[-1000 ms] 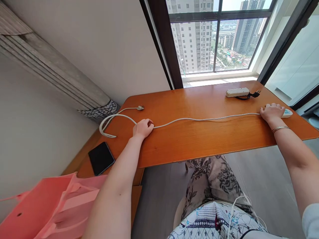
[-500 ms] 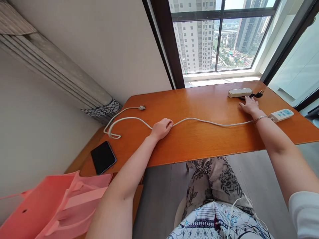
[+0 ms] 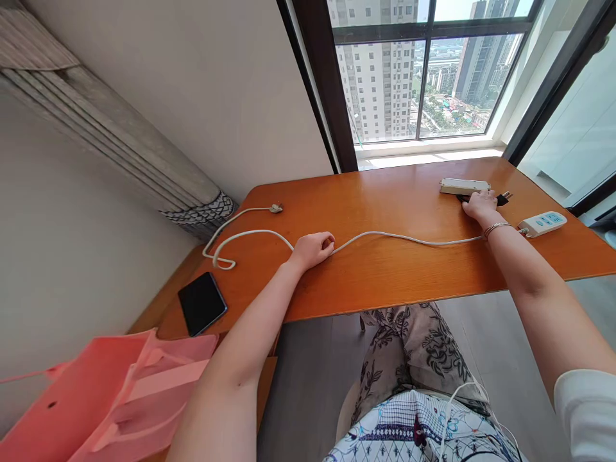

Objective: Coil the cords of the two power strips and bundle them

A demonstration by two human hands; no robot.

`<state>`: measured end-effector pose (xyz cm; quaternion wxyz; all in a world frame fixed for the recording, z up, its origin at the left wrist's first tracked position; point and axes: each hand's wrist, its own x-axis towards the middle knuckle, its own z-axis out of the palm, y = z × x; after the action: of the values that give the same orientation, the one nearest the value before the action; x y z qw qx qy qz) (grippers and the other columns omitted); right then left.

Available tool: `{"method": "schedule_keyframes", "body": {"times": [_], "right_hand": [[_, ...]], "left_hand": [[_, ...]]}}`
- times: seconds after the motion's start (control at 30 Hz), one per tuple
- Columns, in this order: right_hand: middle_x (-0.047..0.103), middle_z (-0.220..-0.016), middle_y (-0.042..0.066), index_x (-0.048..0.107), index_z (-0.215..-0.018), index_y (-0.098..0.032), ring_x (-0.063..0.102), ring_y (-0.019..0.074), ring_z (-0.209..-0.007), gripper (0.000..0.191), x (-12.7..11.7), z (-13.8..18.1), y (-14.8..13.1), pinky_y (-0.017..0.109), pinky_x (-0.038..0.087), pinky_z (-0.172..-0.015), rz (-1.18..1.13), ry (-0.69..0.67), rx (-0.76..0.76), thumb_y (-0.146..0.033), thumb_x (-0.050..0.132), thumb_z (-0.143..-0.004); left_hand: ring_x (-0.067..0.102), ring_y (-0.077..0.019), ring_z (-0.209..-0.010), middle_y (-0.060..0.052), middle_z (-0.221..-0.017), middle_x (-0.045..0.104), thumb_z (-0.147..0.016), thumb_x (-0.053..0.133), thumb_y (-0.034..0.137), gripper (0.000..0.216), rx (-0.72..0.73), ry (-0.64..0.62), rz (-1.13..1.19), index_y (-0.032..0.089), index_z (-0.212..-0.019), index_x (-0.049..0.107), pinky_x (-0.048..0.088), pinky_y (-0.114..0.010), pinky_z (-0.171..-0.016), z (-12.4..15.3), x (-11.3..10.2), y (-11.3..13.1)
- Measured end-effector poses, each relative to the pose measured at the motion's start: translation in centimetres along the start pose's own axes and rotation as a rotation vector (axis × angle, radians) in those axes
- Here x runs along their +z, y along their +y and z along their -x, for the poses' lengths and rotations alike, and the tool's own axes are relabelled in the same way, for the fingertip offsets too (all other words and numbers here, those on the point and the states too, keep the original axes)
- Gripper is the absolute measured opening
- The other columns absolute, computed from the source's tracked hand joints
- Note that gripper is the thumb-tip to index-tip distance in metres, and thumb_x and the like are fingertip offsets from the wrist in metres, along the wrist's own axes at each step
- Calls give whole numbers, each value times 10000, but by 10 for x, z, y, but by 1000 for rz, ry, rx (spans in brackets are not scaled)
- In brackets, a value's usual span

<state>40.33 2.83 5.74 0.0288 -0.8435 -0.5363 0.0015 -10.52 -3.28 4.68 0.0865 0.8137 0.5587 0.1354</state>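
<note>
My left hand (image 3: 312, 250) rests on the wooden desk (image 3: 385, 282) with its fingers curled. A white power cord (image 3: 414, 240) runs beneath it; whether the fingers grip the cord is hidden. At the far right, my right hand (image 3: 481, 206) closes over the right end of a narrow white power strip (image 3: 459, 187). A black cord and plug (image 3: 504, 199) show beside those fingers. Nearer my right wrist lies another white power strip (image 3: 543, 222) with blue-marked sockets, joined to the white cord. That cord's plug (image 3: 276, 208) lies at the far left, past a loose loop.
A black tablet (image 3: 202, 303) lies at the desk's left end. Below it stands a pink plastic organizer (image 3: 101, 385). Behind the desk is a window (image 3: 423, 83), with a tied curtain (image 3: 144, 147) to the left. The desk's front edge runs above my lap.
My right hand has gone from spread fingers beside the narrow power strip to closing over its right end. The black plug has shifted slightly. My left hand has turned a little in place.
</note>
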Motion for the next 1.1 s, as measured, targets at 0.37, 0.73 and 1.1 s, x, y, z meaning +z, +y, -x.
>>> {"method": "schedule_keyframes", "body": {"times": [0.37,0.73,1.1], "right_hand": [[638,-762,22,545,-869,-233,566,187,-741,292,-4,69,-76,347,507,-751,-1102,-165,-276,-512,628,-894],[694,-1268,89,744,-1244,-288,606,290,-1238,361,-6,139,-115,529,443,-1146,-896,1,-1100,-331,511,-972],[271,-1718,131,456,-1559,-201,330,325,-1564,716,14,68,-94,552,354,-1234,-145,88,-1167,-64,524,-860]], "left_hand": [[725,-187,-859,-95,-1099,704,-822,635,474,396,-144,13,1052,201,-1102,572,564,-377,-865,-34,29,77],[721,-220,-972,-82,-958,762,-858,649,324,151,-327,-78,1662,199,-939,622,522,-397,-992,-36,32,147],[528,-121,-577,21,-530,530,-582,526,126,132,-142,22,1654,170,-693,582,484,-268,-694,-26,15,158]]}}
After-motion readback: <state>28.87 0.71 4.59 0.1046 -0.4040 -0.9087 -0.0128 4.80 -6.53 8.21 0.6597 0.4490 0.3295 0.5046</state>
